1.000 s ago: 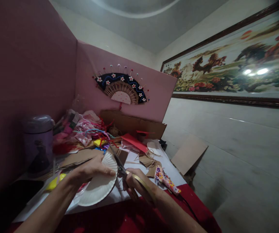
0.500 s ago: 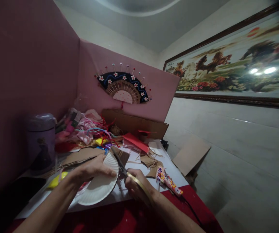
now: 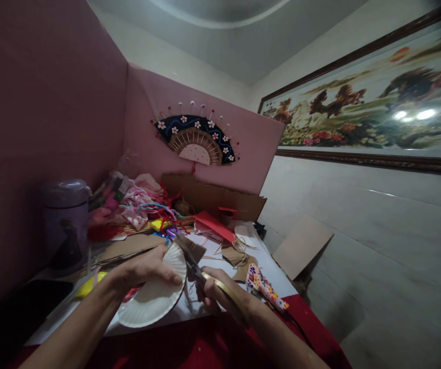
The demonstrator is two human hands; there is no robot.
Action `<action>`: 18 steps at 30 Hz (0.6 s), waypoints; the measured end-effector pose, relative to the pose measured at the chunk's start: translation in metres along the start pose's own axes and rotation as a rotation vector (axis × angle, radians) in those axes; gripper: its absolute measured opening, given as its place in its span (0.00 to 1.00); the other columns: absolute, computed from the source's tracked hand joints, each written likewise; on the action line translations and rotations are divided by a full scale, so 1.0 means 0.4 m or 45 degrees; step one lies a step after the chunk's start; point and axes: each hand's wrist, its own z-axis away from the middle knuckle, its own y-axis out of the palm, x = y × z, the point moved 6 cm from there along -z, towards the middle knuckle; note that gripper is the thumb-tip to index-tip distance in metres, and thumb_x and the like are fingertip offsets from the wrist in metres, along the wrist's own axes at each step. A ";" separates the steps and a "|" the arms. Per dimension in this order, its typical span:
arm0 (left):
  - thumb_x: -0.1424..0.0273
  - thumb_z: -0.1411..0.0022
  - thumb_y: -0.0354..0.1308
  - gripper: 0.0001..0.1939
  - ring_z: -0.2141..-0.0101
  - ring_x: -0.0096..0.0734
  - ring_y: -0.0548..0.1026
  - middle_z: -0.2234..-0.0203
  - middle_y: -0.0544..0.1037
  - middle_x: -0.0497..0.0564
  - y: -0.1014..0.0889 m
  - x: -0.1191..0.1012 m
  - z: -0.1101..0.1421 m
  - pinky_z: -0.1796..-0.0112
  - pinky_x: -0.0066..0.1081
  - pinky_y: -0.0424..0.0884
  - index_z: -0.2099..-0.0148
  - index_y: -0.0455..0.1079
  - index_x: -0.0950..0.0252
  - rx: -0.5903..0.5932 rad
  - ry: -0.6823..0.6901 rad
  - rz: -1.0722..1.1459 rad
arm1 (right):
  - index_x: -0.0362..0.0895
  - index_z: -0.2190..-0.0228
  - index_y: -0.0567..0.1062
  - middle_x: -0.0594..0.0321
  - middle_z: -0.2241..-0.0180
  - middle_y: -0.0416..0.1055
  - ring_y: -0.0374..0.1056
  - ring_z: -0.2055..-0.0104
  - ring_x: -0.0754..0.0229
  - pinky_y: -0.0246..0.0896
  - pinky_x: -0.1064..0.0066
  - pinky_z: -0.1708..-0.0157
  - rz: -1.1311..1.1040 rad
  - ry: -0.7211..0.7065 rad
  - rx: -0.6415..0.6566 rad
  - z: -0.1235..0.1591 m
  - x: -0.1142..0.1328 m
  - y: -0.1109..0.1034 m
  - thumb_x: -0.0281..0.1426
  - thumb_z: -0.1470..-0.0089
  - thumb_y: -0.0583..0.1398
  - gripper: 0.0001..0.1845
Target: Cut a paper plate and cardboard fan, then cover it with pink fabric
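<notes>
My left hand (image 3: 153, 269) grips a white fluted paper plate (image 3: 153, 305), thumb on its upper face. The plate looks cut down to a rounded, part-circle shape. My right hand (image 3: 214, 292) is closed around the gold-coloured handles of a pair of scissors (image 3: 194, 265). Their dark blades point up and to the left, along the plate's upper right edge. Whether the blades have paper between them is hard to see. Just behind the blades lies a piece of brown cardboard (image 3: 196, 249).
A purple lidded container (image 3: 66, 225) stands at the left. Pink fabric and pipe cleaners (image 3: 143, 200) are heaped behind my hands. A patterned glue gun (image 3: 266, 289) lies at the right, near the red tablecloth (image 3: 312, 328). A decorated fan (image 3: 195, 133) hangs on the pink panel.
The plate has shifted slightly left and down in my left hand's grip. The scissors have tilted a little and still lie at its upper right edge.
</notes>
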 end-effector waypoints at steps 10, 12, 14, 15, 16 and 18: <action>0.70 0.62 0.67 0.11 0.83 0.23 0.63 0.83 0.70 0.46 0.023 -0.017 0.008 0.82 0.24 0.57 0.74 0.70 0.67 0.040 -0.032 -0.058 | 0.44 0.78 0.59 0.72 0.85 0.53 0.49 0.85 0.71 0.43 0.78 0.87 0.002 -0.034 -0.024 -0.011 0.019 0.004 0.70 0.69 0.49 0.40; 0.71 0.63 0.67 0.11 0.83 0.23 0.63 0.83 0.70 0.45 0.023 -0.018 0.008 0.82 0.24 0.56 0.74 0.69 0.67 0.045 -0.031 -0.055 | 0.44 0.78 0.59 0.73 0.85 0.51 0.47 0.84 0.72 0.42 0.78 0.86 -0.023 -0.029 -0.057 -0.011 0.010 0.005 0.69 0.68 0.50 0.39; 0.71 0.63 0.67 0.12 0.83 0.23 0.63 0.83 0.70 0.45 0.024 -0.019 0.010 0.82 0.24 0.57 0.73 0.70 0.67 0.036 -0.046 -0.070 | 0.44 0.78 0.60 0.73 0.85 0.51 0.47 0.84 0.72 0.42 0.78 0.85 -0.049 -0.015 -0.089 -0.014 -0.008 0.004 0.67 0.66 0.53 0.37; 0.71 0.64 0.67 0.12 0.83 0.24 0.64 0.82 0.71 0.46 0.024 -0.020 0.011 0.82 0.24 0.57 0.73 0.70 0.67 0.026 -0.059 -0.082 | 0.43 0.78 0.61 0.73 0.85 0.52 0.47 0.84 0.72 0.43 0.78 0.85 -0.059 -0.009 -0.102 -0.017 -0.019 0.003 0.65 0.65 0.55 0.36; 0.71 0.64 0.67 0.13 0.83 0.24 0.64 0.82 0.72 0.46 0.023 -0.020 0.012 0.82 0.24 0.58 0.72 0.71 0.68 0.015 -0.074 -0.094 | 0.43 0.77 0.63 0.73 0.85 0.52 0.47 0.84 0.72 0.44 0.78 0.85 -0.066 -0.008 -0.113 -0.021 -0.031 0.001 0.63 0.64 0.56 0.34; 0.71 0.65 0.67 0.14 0.82 0.25 0.65 0.81 0.73 0.47 0.023 -0.022 0.013 0.82 0.24 0.59 0.72 0.71 0.68 0.001 -0.089 -0.100 | 0.42 0.75 0.66 0.73 0.84 0.54 0.48 0.84 0.71 0.45 0.78 0.84 -0.076 -0.030 -0.128 -0.031 -0.051 -0.003 0.58 0.62 0.59 0.30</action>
